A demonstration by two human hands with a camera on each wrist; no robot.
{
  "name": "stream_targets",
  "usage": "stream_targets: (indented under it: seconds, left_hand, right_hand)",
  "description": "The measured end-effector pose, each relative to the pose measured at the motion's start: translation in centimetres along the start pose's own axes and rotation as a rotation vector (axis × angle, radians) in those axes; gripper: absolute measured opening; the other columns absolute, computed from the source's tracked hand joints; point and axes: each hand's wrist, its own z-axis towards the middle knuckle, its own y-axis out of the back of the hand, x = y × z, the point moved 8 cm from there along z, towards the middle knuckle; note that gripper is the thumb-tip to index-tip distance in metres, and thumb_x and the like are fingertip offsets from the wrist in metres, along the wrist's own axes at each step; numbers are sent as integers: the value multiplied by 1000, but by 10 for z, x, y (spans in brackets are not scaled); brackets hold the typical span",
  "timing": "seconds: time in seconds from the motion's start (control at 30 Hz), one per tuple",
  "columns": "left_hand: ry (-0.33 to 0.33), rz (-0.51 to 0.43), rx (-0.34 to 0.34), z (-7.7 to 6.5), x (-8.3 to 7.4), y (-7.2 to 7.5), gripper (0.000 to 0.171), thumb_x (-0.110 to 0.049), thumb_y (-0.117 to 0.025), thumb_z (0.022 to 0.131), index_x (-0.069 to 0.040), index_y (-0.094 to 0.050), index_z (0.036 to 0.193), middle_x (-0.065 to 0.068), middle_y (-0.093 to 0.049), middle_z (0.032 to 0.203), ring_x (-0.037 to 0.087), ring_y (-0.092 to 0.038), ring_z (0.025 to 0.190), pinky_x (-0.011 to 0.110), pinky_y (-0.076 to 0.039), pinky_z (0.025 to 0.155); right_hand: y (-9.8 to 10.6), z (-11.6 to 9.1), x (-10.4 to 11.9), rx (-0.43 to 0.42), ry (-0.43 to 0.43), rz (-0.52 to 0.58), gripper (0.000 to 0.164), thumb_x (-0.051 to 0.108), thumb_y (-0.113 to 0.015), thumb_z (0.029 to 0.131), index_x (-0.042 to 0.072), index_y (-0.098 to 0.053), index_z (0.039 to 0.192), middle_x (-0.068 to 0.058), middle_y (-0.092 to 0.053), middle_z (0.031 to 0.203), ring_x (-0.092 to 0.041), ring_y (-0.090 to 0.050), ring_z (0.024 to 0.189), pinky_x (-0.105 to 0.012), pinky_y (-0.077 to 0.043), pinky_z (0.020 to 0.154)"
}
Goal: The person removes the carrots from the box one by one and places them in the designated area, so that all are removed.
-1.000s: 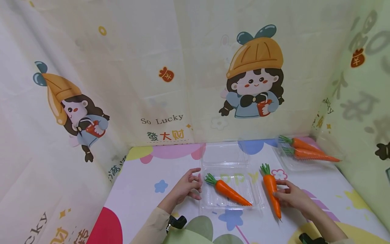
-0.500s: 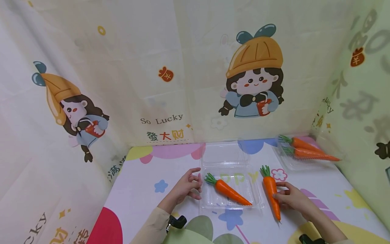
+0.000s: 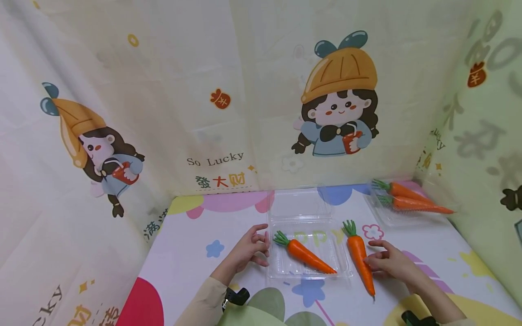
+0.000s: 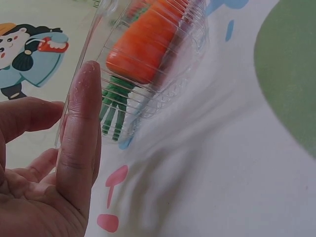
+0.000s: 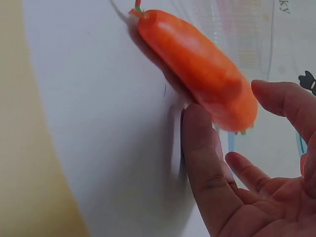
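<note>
A clear plastic clamshell box [image 3: 271, 274] lies with its lid back. An orange carrot [image 3: 307, 256] with green stems lies inside it. My left hand [image 3: 248, 249] is at the box's left edge; its fingers are loosely bent, and in the left wrist view the fingertips [image 4: 85, 81] are right against the clear rim. Just right of the box, a second carrot [image 3: 359, 260] lies slantwise on the table. Beside it is my right hand [image 3: 391, 262], with one fingertip [image 5: 197, 116] against the carrot's side and another finger held apart from it.
At the back right stands another clear box [image 3: 397, 222] with two carrots [image 3: 420, 205] in it. The table [image 3: 191, 271] has a printed cloth. Printed curtains [image 3: 171, 108] close off the back and sides.
The second carrot has shifted left toward the box, its green end most. My right index finger now stands apart from the carrot. My left hand has stayed in place.
</note>
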Motion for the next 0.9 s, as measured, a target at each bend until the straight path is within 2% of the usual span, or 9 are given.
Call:
stream_targets:
  seconds: [0.23, 0.53, 0.9]
  left_hand:
    - [1, -1, -1, 1, 1, 1, 71, -3, -67, 96, -15, -34, 158, 14, -60, 114, 20, -67, 77, 34, -62, 61]
    - [2, -13, 2, 0, 0, 0, 70, -2, -66, 96, -15, -36, 157, 12, -60, 112, 19, -67, 76, 36, -62, 60]
    - [2, -3, -2, 0, 0, -1, 69, -2, -66, 96, -15, -36, 157, 15, -60, 114, 20, -67, 76, 35, -62, 61]
  right_hand:
    - [0, 0, 3, 17, 47, 48, 75, 25, -68, 101, -9, -25, 152, -14, -66, 113, -23, -70, 96, -40, -62, 85]
    - [2, 1, 3, 8, 47, 28, 76, 27, -68, 101, -8, -26, 153, -14, -66, 114, -23, -70, 97, -39, -62, 85]
    - [12, -2, 18, -46, 109, -37, 72, 26, -67, 101, -11, -30, 151, -18, -65, 117, -23, -69, 96, -32, -62, 82]
